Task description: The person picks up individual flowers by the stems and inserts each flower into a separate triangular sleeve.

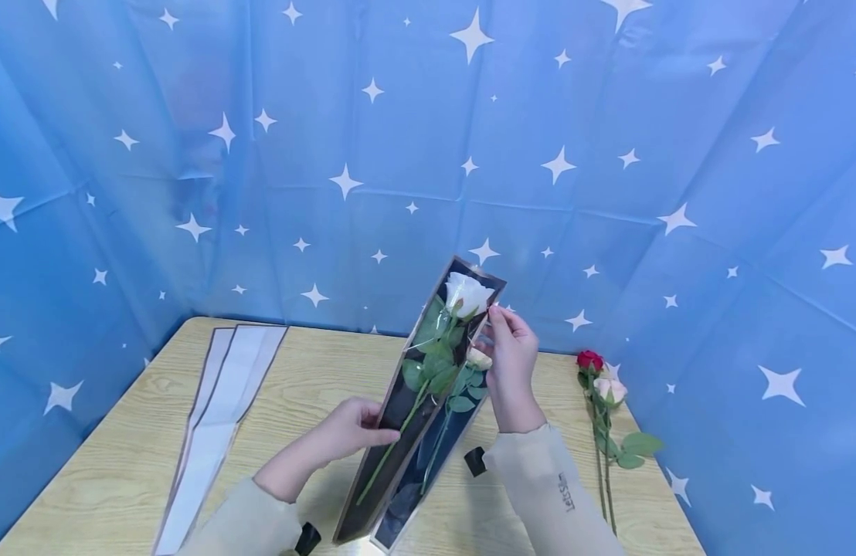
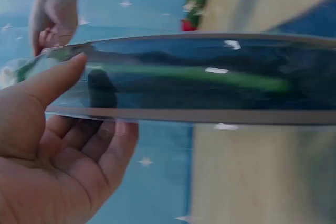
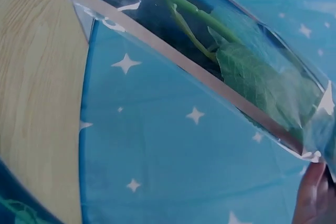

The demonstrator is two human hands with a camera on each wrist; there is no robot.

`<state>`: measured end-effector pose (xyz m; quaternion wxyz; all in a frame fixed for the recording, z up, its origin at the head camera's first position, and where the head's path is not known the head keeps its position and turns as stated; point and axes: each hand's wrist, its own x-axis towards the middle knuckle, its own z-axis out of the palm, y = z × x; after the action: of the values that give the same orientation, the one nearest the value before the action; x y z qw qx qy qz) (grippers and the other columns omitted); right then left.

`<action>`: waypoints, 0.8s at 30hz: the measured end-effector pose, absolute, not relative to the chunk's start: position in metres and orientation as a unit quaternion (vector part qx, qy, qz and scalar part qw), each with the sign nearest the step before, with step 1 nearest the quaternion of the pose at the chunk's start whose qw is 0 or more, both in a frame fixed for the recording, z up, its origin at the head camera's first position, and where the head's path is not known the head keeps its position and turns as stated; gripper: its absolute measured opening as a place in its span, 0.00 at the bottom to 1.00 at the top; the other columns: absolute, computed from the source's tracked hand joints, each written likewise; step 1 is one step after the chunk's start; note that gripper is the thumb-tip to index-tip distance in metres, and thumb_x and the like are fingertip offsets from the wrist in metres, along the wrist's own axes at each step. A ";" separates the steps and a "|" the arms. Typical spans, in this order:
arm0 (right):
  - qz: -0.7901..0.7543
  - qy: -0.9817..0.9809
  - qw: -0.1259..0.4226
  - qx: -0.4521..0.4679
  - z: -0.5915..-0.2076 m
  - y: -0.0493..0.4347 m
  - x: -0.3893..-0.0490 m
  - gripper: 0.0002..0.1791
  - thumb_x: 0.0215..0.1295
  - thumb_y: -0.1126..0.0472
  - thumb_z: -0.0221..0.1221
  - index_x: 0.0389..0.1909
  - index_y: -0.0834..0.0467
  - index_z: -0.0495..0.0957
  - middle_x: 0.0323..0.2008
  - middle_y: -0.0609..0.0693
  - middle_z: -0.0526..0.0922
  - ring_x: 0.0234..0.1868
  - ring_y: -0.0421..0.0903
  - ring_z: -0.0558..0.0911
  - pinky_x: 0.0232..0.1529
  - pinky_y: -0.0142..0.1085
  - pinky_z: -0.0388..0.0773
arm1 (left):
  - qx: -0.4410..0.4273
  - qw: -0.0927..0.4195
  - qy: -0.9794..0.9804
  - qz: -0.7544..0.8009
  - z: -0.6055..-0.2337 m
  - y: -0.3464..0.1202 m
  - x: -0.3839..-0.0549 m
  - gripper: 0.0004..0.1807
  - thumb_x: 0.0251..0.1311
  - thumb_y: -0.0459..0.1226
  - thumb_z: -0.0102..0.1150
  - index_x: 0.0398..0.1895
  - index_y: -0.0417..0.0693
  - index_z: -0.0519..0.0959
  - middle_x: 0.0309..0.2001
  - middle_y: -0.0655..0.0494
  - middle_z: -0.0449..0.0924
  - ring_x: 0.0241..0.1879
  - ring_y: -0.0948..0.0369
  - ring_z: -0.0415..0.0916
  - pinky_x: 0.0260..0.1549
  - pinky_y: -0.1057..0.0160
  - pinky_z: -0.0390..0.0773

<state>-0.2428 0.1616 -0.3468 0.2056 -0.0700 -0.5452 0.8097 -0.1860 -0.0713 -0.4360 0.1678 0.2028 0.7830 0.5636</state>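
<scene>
A clear-fronted flower sleeve (image 1: 351, 521) with a dark back and pinkish edges is held up at a slant over the table. Inside it is a white rose (image 1: 468, 295) with green leaves and a long stem. My left hand (image 1: 348, 428) grips the sleeve's lower left side, its thumb across the front and its fingers (image 2: 118, 153) behind. Up near the bloom, my right hand (image 1: 513, 363) pinches the sleeve's right edge; only part of that hand (image 3: 314, 195) shows in the right wrist view. Partly hidden beneath lies a second sleeve (image 1: 403, 506) with a smaller cream rose (image 1: 478, 359).
Flat pale sleeves (image 1: 215, 432) lie overlapped on the left of the wooden table (image 1: 317, 371). At the right edge are a red rose (image 1: 589, 360) and a pale pink rose (image 1: 610, 390). Small black pieces (image 1: 475, 462) sit near both forearms. A starry blue curtain (image 1: 414, 116) surrounds the table.
</scene>
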 end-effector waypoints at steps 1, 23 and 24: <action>0.812 -0.539 0.210 -0.076 -0.348 0.163 -0.245 0.04 0.63 0.60 0.61 0.33 0.56 0.82 0.25 0.44 0.82 0.23 0.37 0.80 0.19 0.29 0.77 | 0.202 0.174 0.787 0.556 -0.442 -0.071 -0.185 0.11 0.57 0.40 0.64 0.33 0.39 0.81 0.26 0.57 0.80 0.26 0.64 0.73 0.29 0.65 0.73; 0.761 -0.644 0.033 -0.074 -0.407 0.174 -0.253 0.21 0.70 0.59 0.53 0.62 0.58 0.68 0.59 0.60 0.75 0.47 0.42 0.82 0.52 0.40 0.77 | 0.181 0.099 0.798 0.566 -0.493 -0.063 -0.181 0.11 0.55 0.35 0.65 0.22 0.35 0.78 0.17 0.61 0.71 0.17 0.70 0.64 0.18 0.71 0.65; 0.760 -0.645 0.032 -0.078 -0.410 0.174 -0.253 0.22 0.70 0.59 0.53 0.62 0.59 0.67 0.59 0.61 0.75 0.47 0.42 0.83 0.49 0.38 0.77 | 0.178 0.102 0.797 0.568 -0.495 -0.062 -0.182 0.11 0.55 0.35 0.65 0.23 0.35 0.78 0.17 0.61 0.71 0.17 0.70 0.64 0.18 0.71 0.65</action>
<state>-0.2529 0.1742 -0.4100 0.0320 -0.0780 -0.6449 0.7596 -0.1816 -0.0621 -0.4952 0.1017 0.1783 0.7970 0.5681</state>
